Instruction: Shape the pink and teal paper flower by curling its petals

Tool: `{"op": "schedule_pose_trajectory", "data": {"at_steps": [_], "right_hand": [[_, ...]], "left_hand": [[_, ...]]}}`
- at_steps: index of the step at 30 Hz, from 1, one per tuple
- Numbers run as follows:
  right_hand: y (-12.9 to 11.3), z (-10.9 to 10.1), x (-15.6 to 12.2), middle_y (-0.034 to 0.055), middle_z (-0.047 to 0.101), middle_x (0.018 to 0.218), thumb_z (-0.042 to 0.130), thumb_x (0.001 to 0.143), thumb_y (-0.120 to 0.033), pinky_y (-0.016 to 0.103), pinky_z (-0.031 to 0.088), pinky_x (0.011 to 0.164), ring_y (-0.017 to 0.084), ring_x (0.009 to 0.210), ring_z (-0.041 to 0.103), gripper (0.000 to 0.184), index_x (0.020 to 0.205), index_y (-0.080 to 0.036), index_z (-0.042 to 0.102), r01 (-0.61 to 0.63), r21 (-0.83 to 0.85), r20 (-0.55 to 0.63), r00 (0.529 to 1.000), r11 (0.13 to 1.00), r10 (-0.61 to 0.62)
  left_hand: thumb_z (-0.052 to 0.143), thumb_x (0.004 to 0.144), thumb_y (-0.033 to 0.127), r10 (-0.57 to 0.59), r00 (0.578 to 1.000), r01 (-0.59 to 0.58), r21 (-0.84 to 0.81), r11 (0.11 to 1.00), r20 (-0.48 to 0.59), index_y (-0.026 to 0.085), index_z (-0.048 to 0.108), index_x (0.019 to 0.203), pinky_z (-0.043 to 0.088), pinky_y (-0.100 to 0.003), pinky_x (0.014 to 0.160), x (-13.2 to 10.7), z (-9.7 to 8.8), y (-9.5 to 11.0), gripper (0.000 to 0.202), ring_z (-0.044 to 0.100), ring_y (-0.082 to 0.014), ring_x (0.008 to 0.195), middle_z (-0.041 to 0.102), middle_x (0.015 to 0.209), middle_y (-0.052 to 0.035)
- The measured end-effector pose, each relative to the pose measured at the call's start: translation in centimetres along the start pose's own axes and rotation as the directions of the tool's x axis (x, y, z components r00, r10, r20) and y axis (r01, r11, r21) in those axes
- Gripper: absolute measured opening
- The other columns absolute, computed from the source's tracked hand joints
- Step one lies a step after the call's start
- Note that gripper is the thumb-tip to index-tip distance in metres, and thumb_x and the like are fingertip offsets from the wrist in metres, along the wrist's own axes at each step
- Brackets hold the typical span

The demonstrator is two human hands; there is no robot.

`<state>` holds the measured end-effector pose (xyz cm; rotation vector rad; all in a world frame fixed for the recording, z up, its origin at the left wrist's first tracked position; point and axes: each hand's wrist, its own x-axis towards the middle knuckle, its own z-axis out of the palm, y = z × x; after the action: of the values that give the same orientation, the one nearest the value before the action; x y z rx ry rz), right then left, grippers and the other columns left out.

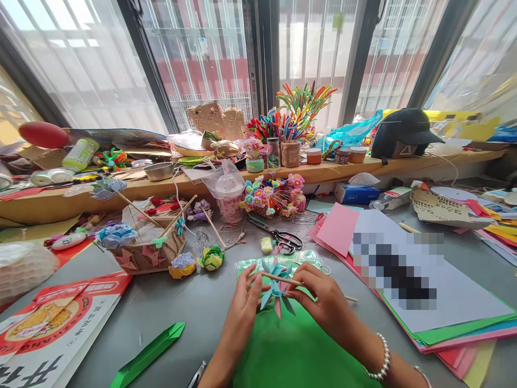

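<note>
A light-blue and pink folded paper flower is between my hands, above a green sheet. My left hand is closed on the flower's left side, thumb and fingers at its petals. A thin wooden stick crosses in front of the flower. My right hand pinches this stick between thumb and fingers, and its far end sticks out to the right. Some of the fingertips are hidden behind the petals. Just beyond the flower lie black-handled scissors and a small yellow block.
A stack of coloured paper lies at right. On the left stand a cardboard box with paper flowers, a folded green strip and a printed paper bag. A cup and the crowded ledge are behind.
</note>
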<state>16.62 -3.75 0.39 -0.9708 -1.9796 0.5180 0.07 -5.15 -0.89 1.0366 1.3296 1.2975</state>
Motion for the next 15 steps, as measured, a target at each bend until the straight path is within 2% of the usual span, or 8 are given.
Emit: {"op": "schedule_pose_trajectory", "data": {"at_steps": [1,2,4,6,7,8,10,15], "right_hand": [[0.04,0.05,-0.04,0.0009,0.057,0.073,0.057,0.080,-0.018,0.023,0.044,0.060,0.014,0.066,0.055,0.007,0.073,-0.019,0.058,0.006,-0.012,0.004,1.000,1.000,-0.006],[0.05,0.10,-0.09,0.0009,0.058,0.073,0.056,0.080,-0.018,0.024,0.044,0.060,0.014,0.066,0.055,0.007,0.074,-0.019,0.059,0.010,-0.023,0.006,1.000,1.000,-0.009],[0.04,0.18,-0.16,0.0011,0.058,0.073,0.055,0.081,-0.018,0.024,0.044,0.060,0.014,0.066,0.056,0.007,0.076,-0.020,0.059,0.013,-0.042,0.006,1.000,0.999,-0.013],[0.01,0.25,-0.22,0.0016,0.058,0.073,0.053,0.083,-0.019,0.024,0.044,0.059,0.015,0.066,0.056,0.009,0.076,-0.019,0.058,0.019,-0.052,0.012,1.000,0.998,-0.019],[0.00,0.29,-0.25,0.0021,0.059,0.073,0.051,0.084,-0.020,0.025,0.044,0.059,0.015,0.066,0.056,0.010,0.077,-0.019,0.059,0.025,-0.056,0.019,1.000,0.998,-0.024],[0.01,0.33,-0.28,0.0026,0.059,0.073,0.050,0.085,-0.020,0.025,0.044,0.059,0.015,0.066,0.056,0.011,0.079,-0.019,0.059,0.033,-0.061,0.027,0.999,0.998,-0.032],[0.03,0.42,-0.36,0.0037,0.059,0.073,0.047,0.086,-0.021,0.025,0.045,0.059,0.016,0.066,0.056,0.014,0.082,-0.019,0.061,0.054,-0.071,0.041,0.998,0.996,-0.051],[0.12,0.67,-0.50,0.0043,0.059,0.074,0.044,0.088,-0.022,0.025,0.045,0.059,0.016,0.068,0.057,0.017,0.084,-0.019,0.060,0.091,-0.082,0.027,0.996,0.992,-0.089]], "left_hand": [[0.052,0.077,0.041,0.169,0.985,-0.163,0.127,0.979,-0.045,0.021,0.048,0.110,0.048,-0.037,0.076,0.02,-0.23,-0.16,0.039,0.055,-0.0244,0.097,0.054,0.112,-0.0102],[0.055,0.076,0.037,0.340,0.939,-0.318,0.257,0.913,-0.044,0.022,0.050,0.109,0.046,-0.038,0.080,0.01,-0.48,-0.27,0.037,0.051,-0.0254,0.101,0.053,0.113,-0.0096],[0.060,0.072,0.028,0.588,0.802,-0.563,0.458,0.688,0.102,0.025,0.055,0.104,0.040,-0.041,0.088,-0.07,-0.94,-0.33,0.033,0.048,-0.0258,0.104,0.053,0.110,-0.0078],[0.060,0.072,0.020,0.664,0.692,-0.687,0.542,0.484,0.284,0.028,0.060,0.096,0.039,-0.040,0.088,-0.17,-1.16,-0.28,0.025,0.050,-0.0249,0.101,0.055,0.107,-0.0064],[0.058,0.073,0.017,0.665,0.663,-0.714,0.556,0.424,0.344,0.028,0.062,0.093,0.040,-0.040,0.087,-0.20,-1.16,-0.24,0.023,0.050,-0.0247,0.100,0.055,0.106,-0.0063],[0.057,0.074,0.016,0.659,0.649,-0.727,0.565,0.390,0.380,0.028,0.062,0.092,0.041,-0.039,0.085,-0.22,-1.10,-0.21,0.022,0.050,-0.0245,0.099,0.055,0.106,-0.0064],[0.056,0.074,0.015,0.642,0.649,-0.731,0.572,0.374,0.409,0.027,0.062,0.094,0.042,-0.037,0.083,-0.19,-0.91,-0.16,0.023,0.050,-0.0246,0.099,0.056,0.105,-0.0073],[0.055,0.076,0.016,0.614,0.669,-0.725,0.548,0.417,0.418,0.024,0.062,0.092,0.042,-0.037,0.082,-0.09,-0.78,-0.10,0.019,0.051,-0.0244,0.097,0.057,0.101,-0.0085]]}}
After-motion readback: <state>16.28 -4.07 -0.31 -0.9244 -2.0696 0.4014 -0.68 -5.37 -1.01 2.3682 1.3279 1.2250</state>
